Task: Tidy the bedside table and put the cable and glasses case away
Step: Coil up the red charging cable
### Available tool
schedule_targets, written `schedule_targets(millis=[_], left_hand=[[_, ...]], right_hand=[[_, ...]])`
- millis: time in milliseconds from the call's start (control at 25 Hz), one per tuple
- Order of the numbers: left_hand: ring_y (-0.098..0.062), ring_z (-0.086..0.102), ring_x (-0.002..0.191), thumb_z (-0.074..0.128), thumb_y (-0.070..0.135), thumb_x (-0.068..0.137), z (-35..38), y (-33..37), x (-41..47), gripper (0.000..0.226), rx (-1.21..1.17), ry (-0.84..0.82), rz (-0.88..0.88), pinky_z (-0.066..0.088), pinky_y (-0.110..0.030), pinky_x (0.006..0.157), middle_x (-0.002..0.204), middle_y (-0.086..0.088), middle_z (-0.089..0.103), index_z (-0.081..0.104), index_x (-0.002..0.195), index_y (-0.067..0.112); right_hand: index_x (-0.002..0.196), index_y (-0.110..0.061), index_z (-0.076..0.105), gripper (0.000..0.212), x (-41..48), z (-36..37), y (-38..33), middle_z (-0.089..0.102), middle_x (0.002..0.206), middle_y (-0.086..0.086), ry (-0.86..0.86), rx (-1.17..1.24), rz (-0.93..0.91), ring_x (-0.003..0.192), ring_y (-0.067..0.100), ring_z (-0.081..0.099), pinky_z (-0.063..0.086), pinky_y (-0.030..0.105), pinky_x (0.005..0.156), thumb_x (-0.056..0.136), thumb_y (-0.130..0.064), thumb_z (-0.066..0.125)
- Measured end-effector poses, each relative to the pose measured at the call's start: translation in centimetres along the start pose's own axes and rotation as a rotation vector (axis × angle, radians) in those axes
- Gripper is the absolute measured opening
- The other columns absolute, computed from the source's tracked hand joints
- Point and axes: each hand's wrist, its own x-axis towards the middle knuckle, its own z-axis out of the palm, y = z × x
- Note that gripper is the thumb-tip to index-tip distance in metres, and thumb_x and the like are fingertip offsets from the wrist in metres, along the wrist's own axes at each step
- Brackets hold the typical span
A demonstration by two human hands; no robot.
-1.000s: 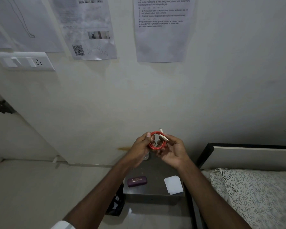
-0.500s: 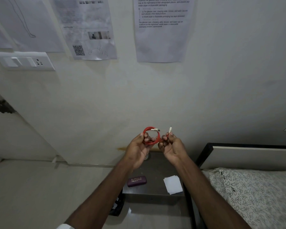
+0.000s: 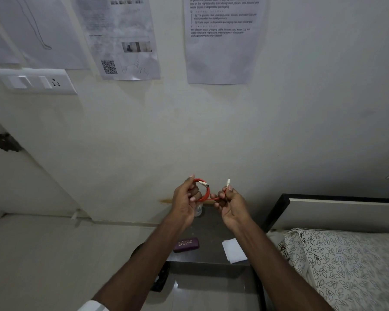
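Both my hands hold a red cable up above the dark bedside table. My left hand grips the coiled loop, one white plug lying across its top. My right hand pinches the free end, its white plug pointing upward. A short red stretch runs between the two hands. The purple glasses case lies flat near the table's front left edge, below my left forearm.
A white paper tissue lies at the table's front right. A clear cup stands at the back, partly hidden by my left hand. A bed with a patterned pillow is at right. A dark object sits on the floor by the table.
My hands have drawn apart: the right hand pulled one plug end out of the coil to the right, while the left keeps the loop. The coil is looser now.
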Motion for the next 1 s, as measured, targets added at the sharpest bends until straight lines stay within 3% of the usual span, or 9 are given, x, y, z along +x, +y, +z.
schedule_targets(millis=[80,240,400,520,720,840,1000], left_hand=[[-0.007,0.023,0.035,0.058,0.021,0.093,0.0,0.0,0.0,0.036,0.030,0.065,0.031,0.023,-0.030,0.054,0.044,0.008,0.028,0.043,0.060,0.019],[-0.008,0.026,0.039,0.062,0.016,0.090,0.0,-0.1,-0.1,0.033,0.084,0.127,0.094,0.024,-0.024,0.046,0.051,0.005,0.030,0.046,0.062,0.017],[-0.009,0.029,0.048,0.058,0.024,0.095,-0.4,-0.7,0.1,0.028,0.265,0.103,0.154,0.029,-0.026,0.049,0.053,0.006,0.032,0.050,0.070,0.018],[-0.011,0.034,0.054,0.052,0.027,0.099,-0.6,-1.0,0.4,0.023,0.423,0.105,0.138,0.034,-0.029,0.055,0.054,0.006,0.036,0.055,0.080,0.014],[-0.015,0.039,0.058,0.050,0.031,0.095,-0.2,-0.8,0.7,0.027,0.626,0.107,0.137,0.040,-0.032,0.060,0.058,0.003,0.040,0.066,0.083,0.013],[-0.016,0.042,0.062,0.049,0.030,0.095,0.1,-0.6,0.4,0.025,0.676,0.069,0.173,0.043,-0.032,0.061,0.062,0.000,0.043,0.070,0.086,0.019],[-0.017,0.049,0.068,0.047,0.029,0.097,0.5,-0.2,0.1,0.030,0.723,0.040,0.196,0.049,-0.031,0.064,0.067,-0.002,0.050,0.064,0.075,0.019]], right_hand=[[0.082,-0.014,0.048,0.028,-0.1,-0.1,0.3,0.049,0.057,-0.001,-0.017,0.003,0.002,0.061,0.019,0.063,0.040,0.030,0.057,0.106,-0.020,0.035],[0.084,-0.013,0.050,0.027,-0.3,-0.4,0.5,0.054,0.062,0.000,-0.020,-0.031,-0.002,0.065,0.020,0.067,0.043,0.030,0.056,0.106,-0.020,0.035],[0.087,-0.011,0.052,0.025,-0.4,-0.5,0.8,0.054,0.065,0.003,-0.011,-0.105,-0.072,0.059,0.018,0.063,0.039,0.030,0.054,0.105,-0.018,0.037],[0.091,-0.007,0.061,0.024,-0.2,-0.7,0.6,0.058,0.067,0.005,-0.042,-0.288,-0.217,0.061,0.020,0.061,0.041,0.029,0.051,0.103,-0.019,0.044],[0.090,-0.014,0.072,0.017,0.1,-0.5,0.5,0.067,0.071,-0.002,-0.055,-0.715,-0.640,0.061,0.009,0.063,0.054,0.026,0.052,0.098,-0.014,0.056],[0.091,-0.019,0.071,0.015,0.2,-0.5,0.2,0.070,0.077,-0.008,-0.056,-0.748,-0.689,0.071,0.011,0.067,0.057,0.021,0.059,0.096,-0.013,0.058],[0.096,-0.015,0.074,0.015,0.6,-0.6,-0.1,0.071,0.081,-0.007,-0.063,-0.769,-0.692,0.079,0.005,0.067,0.056,0.016,0.064,0.096,-0.012,0.060]])
